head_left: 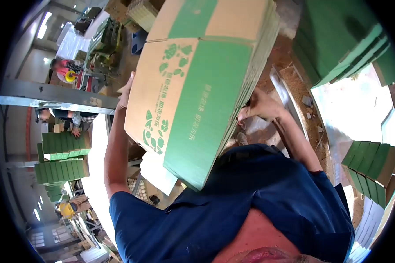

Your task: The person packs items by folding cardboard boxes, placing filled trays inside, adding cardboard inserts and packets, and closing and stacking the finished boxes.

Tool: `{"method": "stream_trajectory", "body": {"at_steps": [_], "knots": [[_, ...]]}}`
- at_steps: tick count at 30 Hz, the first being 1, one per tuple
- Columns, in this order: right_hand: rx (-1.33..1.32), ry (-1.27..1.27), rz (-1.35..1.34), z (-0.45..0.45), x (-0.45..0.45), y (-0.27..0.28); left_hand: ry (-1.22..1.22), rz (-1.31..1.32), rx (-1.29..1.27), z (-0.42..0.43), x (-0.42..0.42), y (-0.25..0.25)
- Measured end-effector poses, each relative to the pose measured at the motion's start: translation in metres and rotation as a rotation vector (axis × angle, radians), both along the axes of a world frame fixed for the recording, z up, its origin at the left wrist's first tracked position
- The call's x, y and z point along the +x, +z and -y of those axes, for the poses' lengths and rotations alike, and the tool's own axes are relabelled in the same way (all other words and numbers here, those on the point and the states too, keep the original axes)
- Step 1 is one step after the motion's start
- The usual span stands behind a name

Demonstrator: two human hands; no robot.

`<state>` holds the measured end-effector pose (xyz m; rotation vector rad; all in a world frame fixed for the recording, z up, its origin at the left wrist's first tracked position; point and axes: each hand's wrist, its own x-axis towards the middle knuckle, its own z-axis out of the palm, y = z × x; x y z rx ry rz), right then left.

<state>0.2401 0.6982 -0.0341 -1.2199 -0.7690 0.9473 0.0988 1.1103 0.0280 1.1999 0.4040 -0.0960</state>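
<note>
Stack of flattened green-and-tan cardboard boxes (193,101), grasped at opposite sides by left hand (126,91) and right hand (264,105); navy cloth shirt (232,201) near grip.

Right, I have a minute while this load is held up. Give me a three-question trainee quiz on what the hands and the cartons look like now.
1. True or false: the left hand and the right hand are both on the same bundle of flattened cartons.
2. The plant shapes printed on the tan panel are: A) red, B) green, C) black.
3. Fill in the blank: the person's shirt is dark ____.

Key: 1 true; 2 B; 3 blue.
</note>
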Motion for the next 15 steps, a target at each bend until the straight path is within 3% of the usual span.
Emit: {"method": "stream_trajectory", "body": {"at_steps": [2,5,6,9,12,15], "knots": [[0.006,-0.044,-0.114,0.020,-0.017,-0.003,-0.148,0.017,0.134,0.001,0.013,0.000],[-0.003,-0.127,-0.091,0.049,-0.040,-0.016,-0.168,-0.040,0.212,0.059,0.020,0.024],[-0.094,-0.156,-0.083,0.063,-0.049,-0.010,-0.174,-0.040,0.213,0.070,0.018,0.025],[-0.026,-0.195,-0.136,0.103,-0.071,-0.014,-0.232,-0.151,0.176,0.113,0.020,0.030],[-0.045,-0.265,-0.042,0.151,-0.096,-0.028,-0.270,0.021,0.325,0.186,0.010,0.030],[-0.061,-0.338,0.025,0.180,-0.117,-0.009,-0.373,-0.013,0.190,0.181,0.026,0.015]]}}
